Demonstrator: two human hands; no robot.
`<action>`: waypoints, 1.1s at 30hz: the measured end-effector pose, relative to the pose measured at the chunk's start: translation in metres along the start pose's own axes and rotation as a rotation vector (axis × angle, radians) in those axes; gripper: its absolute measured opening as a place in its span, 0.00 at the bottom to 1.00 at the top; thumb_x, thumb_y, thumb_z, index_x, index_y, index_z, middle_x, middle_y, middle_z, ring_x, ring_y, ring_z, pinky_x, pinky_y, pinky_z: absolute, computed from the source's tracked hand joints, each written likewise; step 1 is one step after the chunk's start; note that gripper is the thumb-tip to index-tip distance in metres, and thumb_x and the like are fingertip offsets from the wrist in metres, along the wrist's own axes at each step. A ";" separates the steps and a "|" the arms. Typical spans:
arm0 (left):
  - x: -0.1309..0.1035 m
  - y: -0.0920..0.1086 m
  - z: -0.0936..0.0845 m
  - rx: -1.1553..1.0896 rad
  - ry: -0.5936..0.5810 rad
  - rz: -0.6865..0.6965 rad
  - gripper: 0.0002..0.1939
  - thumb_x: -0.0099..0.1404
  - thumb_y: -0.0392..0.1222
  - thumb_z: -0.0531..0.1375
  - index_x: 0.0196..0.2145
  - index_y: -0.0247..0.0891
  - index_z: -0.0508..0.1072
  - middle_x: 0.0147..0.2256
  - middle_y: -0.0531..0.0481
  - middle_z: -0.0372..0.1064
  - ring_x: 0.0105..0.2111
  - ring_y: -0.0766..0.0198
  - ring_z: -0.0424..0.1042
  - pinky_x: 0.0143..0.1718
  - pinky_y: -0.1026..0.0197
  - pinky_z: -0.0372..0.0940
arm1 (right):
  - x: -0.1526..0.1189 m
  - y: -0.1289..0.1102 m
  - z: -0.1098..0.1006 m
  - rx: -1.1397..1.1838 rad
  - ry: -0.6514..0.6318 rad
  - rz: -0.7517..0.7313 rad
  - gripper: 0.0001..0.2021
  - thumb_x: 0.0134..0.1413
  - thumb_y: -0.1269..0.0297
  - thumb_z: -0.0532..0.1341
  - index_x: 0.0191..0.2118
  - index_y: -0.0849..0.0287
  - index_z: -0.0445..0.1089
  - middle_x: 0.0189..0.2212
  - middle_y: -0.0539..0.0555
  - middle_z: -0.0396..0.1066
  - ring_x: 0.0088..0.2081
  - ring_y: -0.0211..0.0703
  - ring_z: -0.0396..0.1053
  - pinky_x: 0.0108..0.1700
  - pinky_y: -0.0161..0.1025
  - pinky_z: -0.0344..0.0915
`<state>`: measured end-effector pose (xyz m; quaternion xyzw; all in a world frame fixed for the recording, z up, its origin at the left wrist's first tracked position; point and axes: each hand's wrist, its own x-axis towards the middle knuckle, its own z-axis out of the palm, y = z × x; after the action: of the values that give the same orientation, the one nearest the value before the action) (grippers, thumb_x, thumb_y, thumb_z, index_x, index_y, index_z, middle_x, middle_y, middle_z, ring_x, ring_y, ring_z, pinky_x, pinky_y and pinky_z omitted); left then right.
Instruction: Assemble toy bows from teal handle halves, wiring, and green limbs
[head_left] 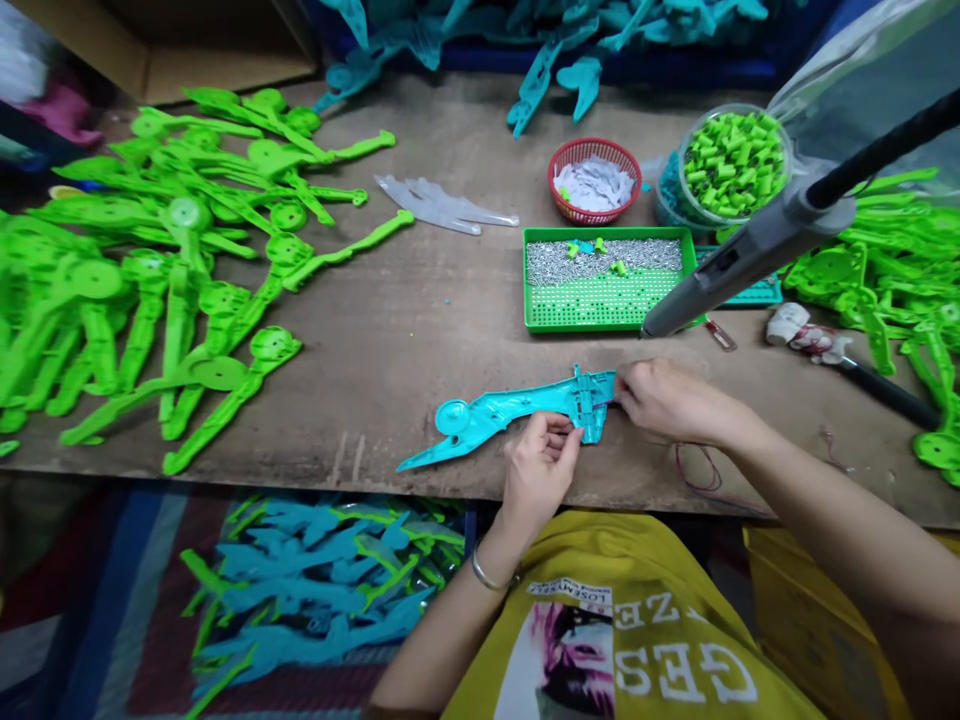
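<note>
A turquoise plastic half-shell [517, 405], long and curved with a round disc near its pointed left end, lies on the table close to me. My left hand [540, 455] has its fingers curled closed at the near edge of the shell's blocky right section. At the shell's right end, my right hand [660, 398] is closed in a pinch, its fingertips partly hidden. A short dark reddish line shows inside the shell beside those fingertips. Below my right wrist, a thin reddish wire [701, 488] lies in a loop on the table.
Green plastic shells [97, 285] are heaped at left, with more [832, 265] at right. Beyond my hands are a green tray of screws [607, 318], a red basket [596, 210], a tub of green pieces [731, 165], a hanging grey tool [739, 250] and a black-handled hammer [889, 392].
</note>
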<state>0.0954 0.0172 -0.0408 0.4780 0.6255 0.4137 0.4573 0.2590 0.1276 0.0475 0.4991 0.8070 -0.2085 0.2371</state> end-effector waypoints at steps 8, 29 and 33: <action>-0.001 0.000 0.002 -0.075 0.012 -0.054 0.09 0.64 0.45 0.64 0.37 0.39 0.70 0.31 0.50 0.76 0.27 0.66 0.78 0.28 0.66 0.72 | 0.004 0.018 0.005 0.181 0.064 -0.075 0.08 0.62 0.68 0.55 0.34 0.60 0.72 0.33 0.59 0.77 0.34 0.44 0.70 0.35 0.38 0.55; 0.010 0.029 0.013 -0.713 0.009 -0.476 0.26 0.54 0.62 0.70 0.35 0.37 0.68 0.31 0.52 0.73 0.32 0.64 0.77 0.33 0.61 0.75 | -0.007 0.024 0.025 0.337 0.270 -0.148 0.12 0.68 0.64 0.54 0.44 0.58 0.76 0.43 0.56 0.79 0.43 0.47 0.74 0.43 0.39 0.61; 0.018 0.031 0.017 -0.575 0.064 -0.475 0.30 0.50 0.65 0.70 0.36 0.36 0.71 0.29 0.51 0.74 0.28 0.62 0.76 0.23 0.63 0.72 | -0.015 0.023 0.026 0.340 0.317 -0.129 0.11 0.67 0.63 0.54 0.43 0.58 0.75 0.42 0.55 0.79 0.40 0.46 0.74 0.38 0.38 0.58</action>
<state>0.1167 0.0425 -0.0180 0.1585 0.5911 0.4696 0.6363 0.2902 0.1111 0.0332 0.5058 0.8175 -0.2753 0.0064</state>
